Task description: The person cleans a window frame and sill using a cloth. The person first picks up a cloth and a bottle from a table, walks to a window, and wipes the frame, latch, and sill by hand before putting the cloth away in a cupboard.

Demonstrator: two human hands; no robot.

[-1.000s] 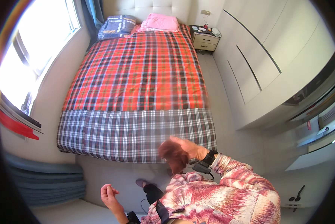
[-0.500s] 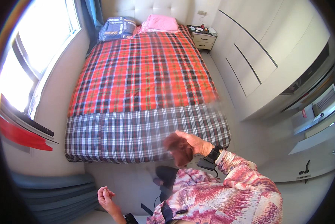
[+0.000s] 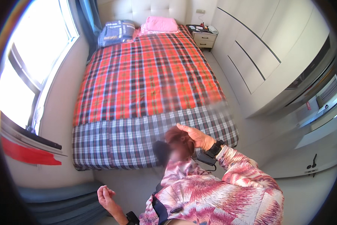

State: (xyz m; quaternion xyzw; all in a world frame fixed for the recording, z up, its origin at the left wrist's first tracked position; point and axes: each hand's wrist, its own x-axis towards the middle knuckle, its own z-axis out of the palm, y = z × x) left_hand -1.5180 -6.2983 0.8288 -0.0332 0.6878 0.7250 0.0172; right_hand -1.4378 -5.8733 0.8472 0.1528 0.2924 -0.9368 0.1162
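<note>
Bed [image 3: 146,90] centre, running away from viewer. Two pillows [image 3: 146,28] at far end, side by side, against headboard [image 3: 146,9]. Window [image 3: 29,71] along bed's left; wardrobe [image 3: 266,56] along right. Nightstand [image 3: 205,36] at far right corner, btwn bed & wardrobe. Right hand [image 3: 196,137] raised near bed's foot; left hand [image 3: 105,197] low, nearer viewer, to the left.
</note>
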